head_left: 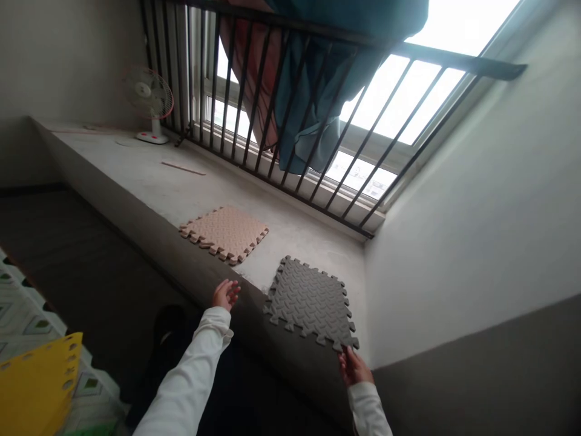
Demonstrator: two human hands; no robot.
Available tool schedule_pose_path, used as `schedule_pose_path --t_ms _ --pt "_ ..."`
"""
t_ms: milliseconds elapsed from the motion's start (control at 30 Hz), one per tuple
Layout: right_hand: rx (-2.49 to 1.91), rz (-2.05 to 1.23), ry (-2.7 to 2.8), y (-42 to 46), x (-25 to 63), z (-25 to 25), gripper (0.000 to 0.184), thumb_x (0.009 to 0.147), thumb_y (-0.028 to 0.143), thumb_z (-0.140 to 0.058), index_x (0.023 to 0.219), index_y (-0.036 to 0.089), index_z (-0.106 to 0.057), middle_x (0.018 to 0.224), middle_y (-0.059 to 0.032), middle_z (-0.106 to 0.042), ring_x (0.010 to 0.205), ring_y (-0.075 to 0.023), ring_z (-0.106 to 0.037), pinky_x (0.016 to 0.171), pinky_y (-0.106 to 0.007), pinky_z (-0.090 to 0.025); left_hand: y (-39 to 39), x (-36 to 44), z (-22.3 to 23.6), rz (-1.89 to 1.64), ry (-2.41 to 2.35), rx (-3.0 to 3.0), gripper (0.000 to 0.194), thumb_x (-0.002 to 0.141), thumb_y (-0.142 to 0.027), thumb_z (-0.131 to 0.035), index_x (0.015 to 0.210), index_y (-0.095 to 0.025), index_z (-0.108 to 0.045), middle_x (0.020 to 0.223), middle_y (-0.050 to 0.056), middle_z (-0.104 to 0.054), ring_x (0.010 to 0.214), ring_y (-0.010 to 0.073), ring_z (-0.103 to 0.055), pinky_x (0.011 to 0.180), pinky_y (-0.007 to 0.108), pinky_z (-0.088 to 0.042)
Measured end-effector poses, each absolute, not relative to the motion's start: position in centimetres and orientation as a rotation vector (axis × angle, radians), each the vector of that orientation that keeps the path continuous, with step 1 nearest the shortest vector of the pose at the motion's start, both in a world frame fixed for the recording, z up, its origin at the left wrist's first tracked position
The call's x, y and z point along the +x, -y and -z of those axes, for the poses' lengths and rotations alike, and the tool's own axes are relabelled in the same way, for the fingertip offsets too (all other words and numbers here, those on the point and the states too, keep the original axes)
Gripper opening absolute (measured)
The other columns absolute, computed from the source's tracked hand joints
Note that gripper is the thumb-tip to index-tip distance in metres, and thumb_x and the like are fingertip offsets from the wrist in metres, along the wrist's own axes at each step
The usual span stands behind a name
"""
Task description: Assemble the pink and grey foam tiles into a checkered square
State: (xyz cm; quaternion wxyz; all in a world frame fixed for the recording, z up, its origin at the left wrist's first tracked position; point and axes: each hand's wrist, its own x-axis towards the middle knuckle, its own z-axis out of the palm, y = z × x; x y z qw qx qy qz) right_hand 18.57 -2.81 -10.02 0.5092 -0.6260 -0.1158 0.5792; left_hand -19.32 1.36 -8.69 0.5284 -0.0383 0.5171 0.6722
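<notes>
A grey interlocking foam mat tile (313, 300) with a tread pattern lies on the window ledge, its front edge over the rim. At its near right corner, my right hand (355, 366) has closed its fingers on the edge; part of the grip is hidden. My left hand (226, 295) is in front of the ledge, fingers apart and holding nothing. It is between the grey tile and a beige foam mat tile (227, 233), which appears to be a small stack near the ledge's front edge.
The pale ledge (149, 181) runs below a dark metal railing (290, 188) with hanging cloths (308, 91) behind it. A small fan (152, 106) and a thin strip (183, 168) rest toward the far left. A wall (454, 242) bounds the right. A yellow perforated sheet (40, 384) is at lower left.
</notes>
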Motion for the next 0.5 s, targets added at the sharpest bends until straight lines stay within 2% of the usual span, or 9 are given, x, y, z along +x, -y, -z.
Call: schedule_pose_path --t_ms 100,233,367,500 --pt "-1.492 -1.323 0.235 3.4 19.6 10.8 0.046 0.030 0.029 -0.079 0.062 0.017 -0.048 0.044 0.0058 -0.055 0.043 -0.0116 -0.054 0.036 -0.019 -0.041 -1.1 -19.2 8.6 -1.595 -1.246 -0.093 0.027 0.068 -0.018 -0.050 0.094 -0.023 -0.046 0.082 0.000 -0.058 0.055 0.0076 -0.055 0.047 0.019 -0.036" --pt "-1.444 -1.183 0.164 3.6 19.9 11.6 0.044 0.031 0.029 -0.078 0.058 0.018 -0.045 0.040 0.0068 -0.052 0.036 -0.0101 -0.050 0.033 -0.020 -0.039 -1.0 -19.2 8.3 -1.587 -1.256 -0.091 0.027 0.068 -0.018 -0.050 0.094 -0.023 -0.047 0.082 0.000 -0.058 0.056 0.0078 -0.056 0.048 0.020 -0.036" --pt "-1.426 -1.097 0.145 3.0 20.2 12.2 0.036 0.042 0.033 -0.074 0.058 0.019 -0.045 0.039 0.0072 -0.050 0.035 -0.0086 -0.048 0.033 -0.019 -0.039 -1.0 -19.2 8.2 -1.580 -1.262 -0.083 0.027 0.067 -0.018 -0.050 0.094 -0.023 -0.047 0.082 0.001 -0.059 0.056 0.0083 -0.056 0.048 0.020 -0.036" --pt "-1.491 -1.070 0.366 2.4 21.4 13.3 0.027 0.056 0.039 -0.064 0.056 0.021 -0.044 0.044 0.0042 -0.053 0.043 -0.0120 -0.054 0.043 -0.026 -0.047 -1.0 -19.3 8.3 -1.582 -1.269 -0.073 0.027 0.067 -0.019 -0.050 0.094 -0.023 -0.047 0.083 0.001 -0.059 0.056 0.0082 -0.056 0.048 0.020 -0.036"
